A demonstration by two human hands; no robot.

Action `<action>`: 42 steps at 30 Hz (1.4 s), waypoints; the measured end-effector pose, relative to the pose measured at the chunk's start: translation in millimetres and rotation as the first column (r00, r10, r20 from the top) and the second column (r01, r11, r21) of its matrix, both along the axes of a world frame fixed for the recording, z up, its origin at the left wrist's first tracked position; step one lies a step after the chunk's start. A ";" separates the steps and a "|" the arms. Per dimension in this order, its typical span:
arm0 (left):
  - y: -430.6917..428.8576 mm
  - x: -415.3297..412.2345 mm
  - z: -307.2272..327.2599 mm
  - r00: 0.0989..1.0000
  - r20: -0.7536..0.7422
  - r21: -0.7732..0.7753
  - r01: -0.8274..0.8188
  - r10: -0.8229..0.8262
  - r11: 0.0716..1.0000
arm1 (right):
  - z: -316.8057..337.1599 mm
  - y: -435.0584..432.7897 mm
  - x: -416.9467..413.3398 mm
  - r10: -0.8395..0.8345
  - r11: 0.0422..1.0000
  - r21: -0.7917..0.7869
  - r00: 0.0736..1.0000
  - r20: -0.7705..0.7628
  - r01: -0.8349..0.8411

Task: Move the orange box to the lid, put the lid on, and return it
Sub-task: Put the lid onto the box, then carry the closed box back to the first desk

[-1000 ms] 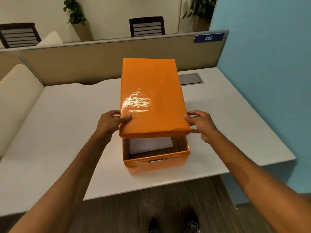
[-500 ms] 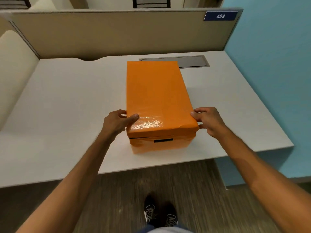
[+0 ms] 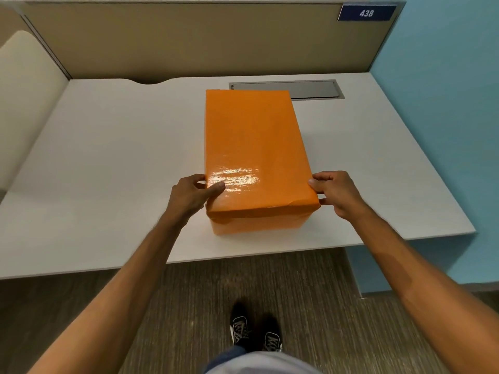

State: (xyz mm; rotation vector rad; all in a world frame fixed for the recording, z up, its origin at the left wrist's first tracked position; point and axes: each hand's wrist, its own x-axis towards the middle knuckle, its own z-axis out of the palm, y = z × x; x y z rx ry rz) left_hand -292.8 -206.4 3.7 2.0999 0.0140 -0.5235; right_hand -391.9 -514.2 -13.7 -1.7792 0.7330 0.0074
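The glossy orange lid [image 3: 251, 147] lies flat on top of the orange box [image 3: 259, 224], which stands on the white desk [image 3: 108, 163] near its front edge. Only the box's front wall shows below the lid. My left hand [image 3: 190, 194] grips the lid's near left corner, thumb on top. My right hand [image 3: 336, 193] pinches the near right corner, fingers down the side.
A grey cable hatch [image 3: 310, 89] is set into the desk behind the box. A beige partition [image 3: 189, 41] with a blue 438 sign [image 3: 366, 13] closes the back. A blue wall [image 3: 445, 103] stands to the right. My shoes [image 3: 255, 333] are on the floor below.
The lid was held tilted above the open box. It has come down and now sits closed on the box, hiding the inside. Both hands stayed at the near corners.
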 end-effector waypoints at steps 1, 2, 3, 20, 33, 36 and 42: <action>-0.3 -1.3 -1.2 1.000 0.005 0.001 0.003 -0.003 1.000 | -1.3 -0.3 -0.3 0.002 1.000 -0.005 1.000 -0.008 -0.002; -0.2 -2.7 -2.6 1.000 0.009 -0.001 0.005 -0.005 1.000 | -2.4 -0.4 -0.6 0.002 1.000 -0.012 1.000 -0.013 -0.002; -0.2 -3.7 -4.0 1.000 0.013 -0.003 0.005 -0.005 1.000 | -3.4 -0.3 -0.4 -0.001 1.000 -0.019 1.000 -0.016 0.001; -4.1 27.7 -17.1 0.994 -0.065 -0.169 0.080 -0.092 0.982 | -4.8 -0.9 27.2 0.044 0.996 -0.076 0.999 0.023 -0.042; -43.6 126.5 2.1 0.999 -0.021 -0.173 -0.043 0.040 0.984 | 3.5 -24.4 144.7 0.123 0.963 -0.249 0.991 0.051 -0.107; -53.3 156.5 4.2 0.996 -0.031 -0.163 -0.087 0.083 0.983 | 6.1 -35.1 178.3 0.143 0.955 -0.271 0.987 0.072 -0.119; -70.6 205.6 6.7 0.973 -0.172 -0.201 -0.186 0.153 0.962 | 8.5 -58.2 237.9 0.071 0.983 -0.172 0.995 0.068 -0.059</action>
